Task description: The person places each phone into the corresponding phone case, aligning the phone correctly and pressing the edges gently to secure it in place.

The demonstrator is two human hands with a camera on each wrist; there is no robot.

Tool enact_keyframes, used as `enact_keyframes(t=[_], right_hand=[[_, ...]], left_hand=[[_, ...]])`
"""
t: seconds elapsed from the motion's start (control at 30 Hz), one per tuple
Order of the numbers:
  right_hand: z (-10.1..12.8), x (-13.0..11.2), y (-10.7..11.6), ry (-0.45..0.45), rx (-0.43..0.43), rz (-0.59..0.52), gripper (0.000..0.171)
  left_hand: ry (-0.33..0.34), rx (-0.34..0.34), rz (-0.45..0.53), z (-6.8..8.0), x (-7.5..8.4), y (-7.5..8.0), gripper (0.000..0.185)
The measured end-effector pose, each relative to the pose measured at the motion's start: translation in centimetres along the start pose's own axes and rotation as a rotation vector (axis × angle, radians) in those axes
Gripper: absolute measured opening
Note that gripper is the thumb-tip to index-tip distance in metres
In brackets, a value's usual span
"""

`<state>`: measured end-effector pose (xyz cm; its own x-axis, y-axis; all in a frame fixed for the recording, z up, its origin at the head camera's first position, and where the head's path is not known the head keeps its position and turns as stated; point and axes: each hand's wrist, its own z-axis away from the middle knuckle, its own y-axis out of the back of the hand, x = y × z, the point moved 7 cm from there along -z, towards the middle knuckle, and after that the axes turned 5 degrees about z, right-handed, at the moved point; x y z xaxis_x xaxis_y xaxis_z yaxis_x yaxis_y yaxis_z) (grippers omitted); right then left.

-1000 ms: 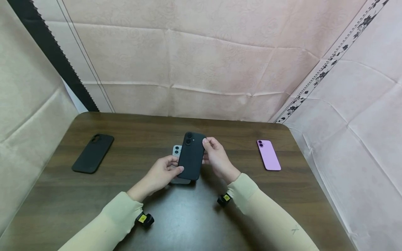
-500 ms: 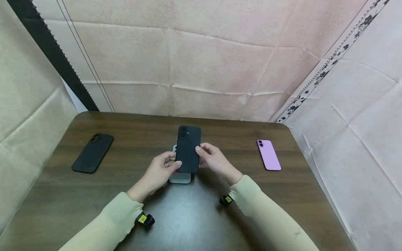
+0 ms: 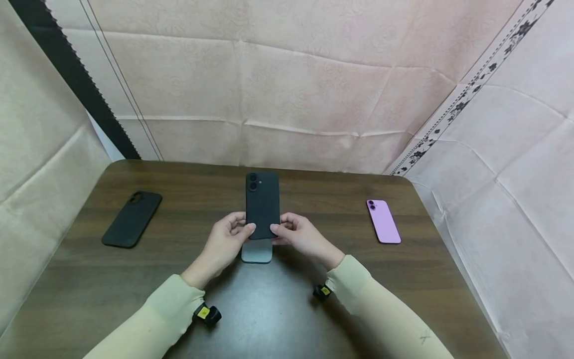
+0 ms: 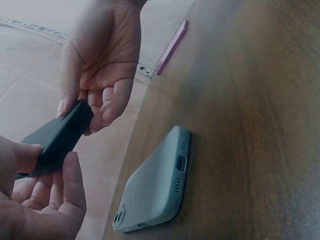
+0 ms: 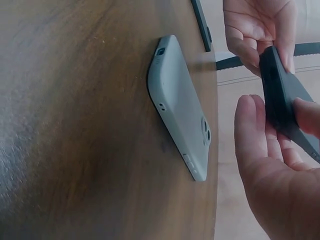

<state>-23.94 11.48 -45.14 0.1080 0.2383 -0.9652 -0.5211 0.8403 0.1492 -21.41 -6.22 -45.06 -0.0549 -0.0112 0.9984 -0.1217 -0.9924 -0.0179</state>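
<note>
Head view shows the left hand [image 3: 228, 239] and the right hand [image 3: 299, 236] both gripping the near end of a black phone [image 3: 262, 204], thumbs on its back face and curled fingers underneath. The black phone is lifted off the table, camera lenses at the far end, back toward the viewer. From the left wrist view the left hand [image 4: 35, 200] pinches the phone's edge [image 4: 57, 140] between thumb and fingers, while the right hand [image 4: 102, 60] wraps its fingers round the other end. From the right wrist view the right hand [image 5: 272, 165] holds the same phone [image 5: 285, 100] from one side and the left hand [image 5: 257, 27] clasps it from the far side.

Directly beneath the black phone a grey phone [image 3: 257, 251] lies flat on the dark wooden table [image 3: 278, 309], back up; its near end shows just below the hands. In the wrist views the grey phone [image 4: 157, 185] [image 5: 182, 130] rests apart from the black phone, not touching it.

Well to the left of the black phone a black case [image 3: 132, 218] lies flat on the table. Well to the right of the black phone a pink phone [image 3: 383, 221] lies back up. Behind the black phone, past the table's far edge, hangs pale pink cloth [image 3: 287, 89].
</note>
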Motion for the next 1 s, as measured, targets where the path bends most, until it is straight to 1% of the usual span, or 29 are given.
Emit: enact_keyframes(t=[0.2,0.47,0.63,0.7,0.8,0.9,1.0], right_hand=[[-0.03,0.12,-0.24,0.014,0.006,-0.02,0.025],[-0.18,0.01,-0.12,0.041,0.029,0.01,0.027],[-0.26,0.13,-0.07,0.049,0.034,0.012,0.029],[-0.13,0.14,-0.11,0.038,0.02,0.018,0.031],[0.08,0.09,-0.39,0.012,-0.023,0.023,0.033],[0.2,-0.06,-0.77,-0.002,-0.06,0.021,0.031],[0.18,-0.22,-0.96,0.018,-0.07,0.023,0.028]], left_hand=[[0.018,0.005,0.001,0.01,-0.15,0.04,0.033],[0.009,0.006,0.001,-0.24,-0.12,0.2,0.034],[0.023,0.009,-0.001,-0.25,-0.08,0.3,0.035],[0.027,0.01,-0.004,-0.2,-0.05,0.31,0.035],[0.027,0.014,-0.009,-0.09,0.04,0.35,0.034],[0.022,0.015,-0.013,-0.05,0.07,0.36,0.034],[0.018,0.015,-0.012,-0.1,0.05,0.34,0.034]])
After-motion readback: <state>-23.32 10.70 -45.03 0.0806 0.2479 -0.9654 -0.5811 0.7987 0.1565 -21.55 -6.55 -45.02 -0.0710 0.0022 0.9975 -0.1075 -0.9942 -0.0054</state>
